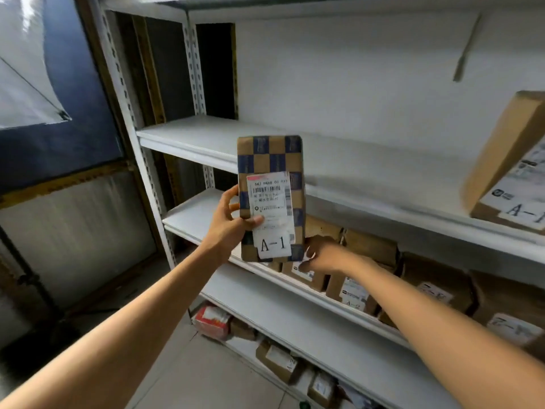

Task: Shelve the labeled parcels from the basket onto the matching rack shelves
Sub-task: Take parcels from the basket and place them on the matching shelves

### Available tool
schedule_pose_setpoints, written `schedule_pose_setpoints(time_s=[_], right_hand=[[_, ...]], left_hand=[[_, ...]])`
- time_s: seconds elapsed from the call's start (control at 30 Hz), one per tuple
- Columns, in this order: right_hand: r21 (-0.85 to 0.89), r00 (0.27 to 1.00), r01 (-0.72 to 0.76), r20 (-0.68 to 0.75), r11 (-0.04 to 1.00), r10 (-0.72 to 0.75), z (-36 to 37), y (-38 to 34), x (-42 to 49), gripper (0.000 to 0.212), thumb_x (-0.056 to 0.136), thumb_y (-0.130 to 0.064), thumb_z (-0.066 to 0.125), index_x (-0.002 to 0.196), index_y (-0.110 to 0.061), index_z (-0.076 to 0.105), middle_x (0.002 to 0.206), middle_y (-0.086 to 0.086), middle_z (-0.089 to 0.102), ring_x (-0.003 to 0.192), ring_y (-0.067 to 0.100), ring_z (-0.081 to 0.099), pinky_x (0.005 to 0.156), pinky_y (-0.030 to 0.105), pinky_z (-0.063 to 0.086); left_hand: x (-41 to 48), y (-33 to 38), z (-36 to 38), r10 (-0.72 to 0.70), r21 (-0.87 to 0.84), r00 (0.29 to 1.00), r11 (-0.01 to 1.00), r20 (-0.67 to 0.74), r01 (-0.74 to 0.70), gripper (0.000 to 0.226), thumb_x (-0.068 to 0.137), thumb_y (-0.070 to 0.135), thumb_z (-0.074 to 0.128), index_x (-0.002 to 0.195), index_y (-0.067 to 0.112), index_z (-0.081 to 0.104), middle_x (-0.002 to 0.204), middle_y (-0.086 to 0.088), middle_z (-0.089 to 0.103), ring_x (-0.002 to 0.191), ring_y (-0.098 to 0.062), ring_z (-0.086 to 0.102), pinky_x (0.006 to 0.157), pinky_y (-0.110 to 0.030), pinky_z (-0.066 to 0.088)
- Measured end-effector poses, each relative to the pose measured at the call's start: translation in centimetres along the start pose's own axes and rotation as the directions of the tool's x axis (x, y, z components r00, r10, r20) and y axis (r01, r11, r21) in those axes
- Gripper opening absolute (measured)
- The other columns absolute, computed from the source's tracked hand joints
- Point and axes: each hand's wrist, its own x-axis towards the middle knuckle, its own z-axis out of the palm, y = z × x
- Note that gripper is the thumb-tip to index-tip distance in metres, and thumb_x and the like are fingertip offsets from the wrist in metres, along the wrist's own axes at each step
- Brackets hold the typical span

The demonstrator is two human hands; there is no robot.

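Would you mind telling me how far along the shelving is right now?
Done: one A-1 box sits on the upper shelf, and boxes, one marked A-2, line the shelf below. In hand: the left hand and right hand hold an A-1 parcel, not yet shelved. Left: placing it; the basket is out of view, so the remainder is unknown.

Forearms raised, left hand gripping, right hand pinching below

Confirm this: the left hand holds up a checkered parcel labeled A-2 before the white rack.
The label is wrong: in the head view the checkered parcel reads A-1, not A-2. The left hand does hold it before the white rack.
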Motion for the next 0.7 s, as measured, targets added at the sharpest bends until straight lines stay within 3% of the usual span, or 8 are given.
schedule_pose_setpoints(time_s=[0.13, 0.23, 0.33, 0.4, 0.57, 0.7], right_hand=[[-0.054, 0.994, -0.025, 0.107, 0.998, 0.03, 0.6, 1.5, -0.2, 0.056, 0.084, -0.034, 0.067, 0.132, -0.013, 0.049, 0.131, 0.007, 0.053, 0.115, 0.021, 0.054, 0.096, 0.035, 0.048], [0.017, 0.995, -0.083, 0.053, 0.996, 0.082, -0.2, 2.8, -1.0, 0.046, 0.082, -0.027, 0.069, 0.116, 0.001, 0.055, 0.108, 0.022, 0.061, 0.095, 0.033, 0.06, 0.08, 0.042, 0.05], [0.066, 0.985, -0.172, 0.022, 0.983, 0.171, -1.9, 4.5, -2.8, 0.042, 0.081, -0.025, 0.07, 0.113, -0.001, 0.056, 0.095, 0.015, 0.059, 0.081, 0.026, 0.055, 0.071, 0.037, 0.046], [0.102, 0.974, -0.224, -0.009, 0.969, 0.226, -3.0, 5.8, -4.3, 0.044, 0.082, -0.027, 0.069, 0.119, -0.008, 0.055, 0.1, 0.006, 0.056, 0.087, 0.017, 0.052, 0.077, 0.03, 0.045], [0.184, 0.921, -0.37, -0.054, 0.911, 0.385, -5.1, 7.8, -7.8, 0.054, 0.085, -0.027, 0.066, 0.133, -0.009, 0.048, 0.127, 0.008, 0.053, 0.111, 0.019, 0.052, 0.09, 0.029, 0.044], [0.18, 0.884, -0.453, -0.035, 0.873, 0.466, -5.5, 8.6, -9.7, 0.057, 0.083, -0.028, 0.068, 0.133, -0.006, 0.051, 0.128, 0.012, 0.057, 0.114, 0.028, 0.056, 0.093, 0.037, 0.048]], left_hand=[[3.8, 2.0, 2.8, 0.087, -0.053, 0.992, 0.995, 0.095, -0.082, 0.067, 0.08, -0.011, 0.064, 0.137, 0.012, 0.038, 0.12, -0.017, 0.06, 0.097, -0.023, 0.068, 0.066, -0.032, 0.059], [6.2, 4.1, 6.2, 0.147, -0.056, 0.971, 0.989, 0.189, -0.139, 0.068, 0.08, -0.011, 0.064, 0.137, 0.014, 0.037, 0.113, -0.009, 0.059, 0.093, -0.02, 0.067, 0.064, -0.032, 0.059], [7.7, 5.5, 10.0, 0.176, -0.071, 0.947, 0.984, 0.268, -0.162, 0.063, 0.082, -0.008, 0.064, 0.135, 0.014, 0.039, 0.107, -0.003, 0.06, 0.09, -0.019, 0.067, 0.063, -0.029, 0.059], [8.1, 6.1, 12.6, 0.204, -0.073, 0.921, 0.979, 0.333, -0.191, 0.061, 0.08, -0.001, 0.07, 0.131, 0.014, 0.042, 0.106, -0.002, 0.06, 0.091, -0.021, 0.067, 0.064, -0.031, 0.059], [7.3, 6.7, 17.5, 0.234, -0.021, 0.838, 0.966, 0.492, -0.258, 0.062, 0.085, 0.0, 0.065, 0.134, 0.025, 0.035, 0.107, 0.002, 0.058, 0.092, -0.017, 0.065, 0.066, -0.037, 0.059], [7.6, 6.8, 17.9, 0.203, -0.047, 0.869, 0.978, 0.452, -0.203, 0.065, 0.085, -0.001, 0.065, 0.136, 0.026, 0.035, 0.106, 0.001, 0.059, 0.09, -0.019, 0.065, 0.069, -0.045, 0.058]])
